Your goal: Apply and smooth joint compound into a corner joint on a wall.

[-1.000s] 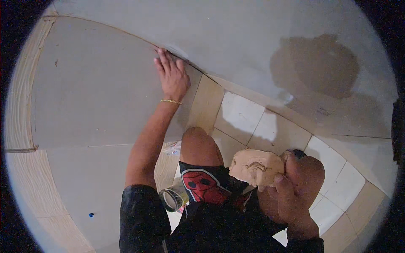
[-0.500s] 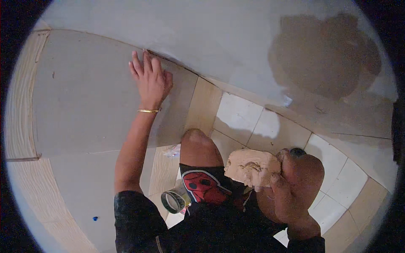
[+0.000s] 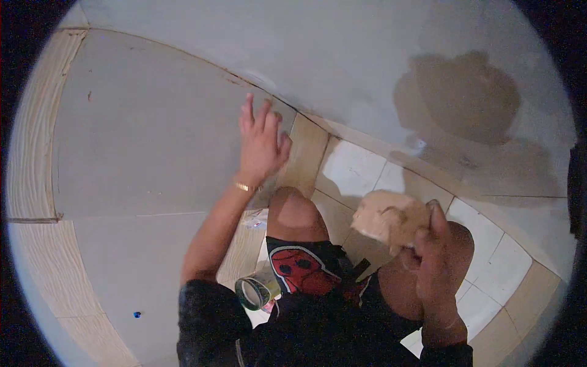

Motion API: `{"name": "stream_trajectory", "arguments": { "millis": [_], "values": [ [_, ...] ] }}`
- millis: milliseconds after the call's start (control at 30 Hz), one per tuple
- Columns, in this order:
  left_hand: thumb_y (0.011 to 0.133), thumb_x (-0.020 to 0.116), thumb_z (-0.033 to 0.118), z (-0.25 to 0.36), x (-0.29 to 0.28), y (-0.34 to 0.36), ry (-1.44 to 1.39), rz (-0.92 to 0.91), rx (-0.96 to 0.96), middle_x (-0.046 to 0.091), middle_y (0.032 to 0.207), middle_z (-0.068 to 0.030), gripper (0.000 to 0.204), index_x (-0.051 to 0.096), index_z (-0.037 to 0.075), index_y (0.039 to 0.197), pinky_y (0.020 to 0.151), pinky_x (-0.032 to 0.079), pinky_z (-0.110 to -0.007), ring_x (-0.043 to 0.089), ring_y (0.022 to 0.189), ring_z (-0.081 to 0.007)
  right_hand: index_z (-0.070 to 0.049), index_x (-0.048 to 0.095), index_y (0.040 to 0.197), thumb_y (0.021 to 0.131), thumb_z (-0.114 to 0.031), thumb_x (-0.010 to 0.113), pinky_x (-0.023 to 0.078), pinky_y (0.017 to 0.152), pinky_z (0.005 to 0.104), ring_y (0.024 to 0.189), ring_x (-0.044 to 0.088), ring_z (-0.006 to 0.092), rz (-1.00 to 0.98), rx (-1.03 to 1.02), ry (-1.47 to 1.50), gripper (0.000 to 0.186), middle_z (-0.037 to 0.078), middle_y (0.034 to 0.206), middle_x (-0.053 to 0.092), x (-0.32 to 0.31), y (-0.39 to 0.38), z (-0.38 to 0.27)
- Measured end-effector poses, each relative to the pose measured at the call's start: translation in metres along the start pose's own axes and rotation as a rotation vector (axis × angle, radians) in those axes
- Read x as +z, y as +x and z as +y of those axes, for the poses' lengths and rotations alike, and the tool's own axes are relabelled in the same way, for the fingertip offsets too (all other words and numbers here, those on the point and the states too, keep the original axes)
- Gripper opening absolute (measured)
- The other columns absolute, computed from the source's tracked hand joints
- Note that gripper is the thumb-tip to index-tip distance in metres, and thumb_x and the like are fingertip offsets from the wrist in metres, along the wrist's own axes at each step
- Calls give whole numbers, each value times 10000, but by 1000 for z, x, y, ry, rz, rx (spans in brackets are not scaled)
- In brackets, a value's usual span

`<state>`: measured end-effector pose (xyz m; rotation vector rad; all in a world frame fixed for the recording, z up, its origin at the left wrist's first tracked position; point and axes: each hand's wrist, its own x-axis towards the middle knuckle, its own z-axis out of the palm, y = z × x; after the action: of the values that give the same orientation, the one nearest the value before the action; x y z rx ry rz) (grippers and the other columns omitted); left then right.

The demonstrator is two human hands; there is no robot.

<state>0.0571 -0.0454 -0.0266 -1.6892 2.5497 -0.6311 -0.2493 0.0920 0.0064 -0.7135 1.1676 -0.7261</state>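
Note:
My left hand (image 3: 263,144), with a gold-coloured band on its wrist, reaches up against the grey panel. Its fingers are spread and nothing shows in them, though a slight blur hides the fingertips. They are near the dark seam (image 3: 272,95) where the panel meets the pale wall. My right hand (image 3: 425,251) grips the edge of a lumpy slab of beige paste (image 3: 391,220), thumb and fingers around its right side. The paste has grooves in its surface. Whether a board or sheet lies beneath it is hidden. The slab is held above my right knee.
A greenish container (image 3: 257,292) stands beside my left thigh. White floor tiles (image 3: 354,162) run along the wall's foot. Wood-patterned strips (image 3: 36,134) border the grey panel (image 3: 147,122). A small blue object (image 3: 137,314) lies at lower left. A large shadow falls on the wall.
My left hand has moved right and slightly down along the seam, its fingers lifting. My right hand has raised the beige slab up and to the right.

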Motion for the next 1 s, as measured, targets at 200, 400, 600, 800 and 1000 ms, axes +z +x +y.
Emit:
{"name": "stream_trajectory", "arguments": {
  "millis": [200,400,600,800,1000],
  "values": [
    [662,506,-10,61,-43,-40,-1292,442,-116,389,1341,-199,521,305,65,1137,1077,82,-494,111,1360,-364,-49,445,1122,876,-395,375,213,381,169,442,346,31,264,-118,128,430,8,711,494,21,23,23],
    [590,435,-79,81,-65,-51,-1688,476,-50,417,1330,-214,604,227,120,1120,1090,-21,-443,79,1370,-343,-45,446,1153,778,-65,535,464,723,379,839,543,256,-90,-155,265,386,164,977,551,33,46,7],
    [586,379,-108,66,-51,-69,-1585,577,-51,362,1357,-240,596,253,99,1131,1096,8,-459,70,1368,-350,-36,467,1099,727,-35,556,419,803,415,924,503,324,-56,-394,-139,383,198,1019,530,90,53,-18],
    [662,381,-63,38,-43,-98,-1138,533,-35,84,1415,-321,492,320,54,1136,1042,262,-474,169,1335,-403,-27,489,1045,676,-4,578,373,883,450,1008,464,392,28,-448,-278,381,232,1061,509,114,62,-6],
    [742,435,-51,15,-43,-104,-838,474,41,149,1405,-308,463,312,39,1179,987,369,-422,333,1269,-366,-22,504,994,645,21,585,350,922,472,1046,441,438,68,-490,-311,361,251,1064,494,117,71,4]
  ]
}}
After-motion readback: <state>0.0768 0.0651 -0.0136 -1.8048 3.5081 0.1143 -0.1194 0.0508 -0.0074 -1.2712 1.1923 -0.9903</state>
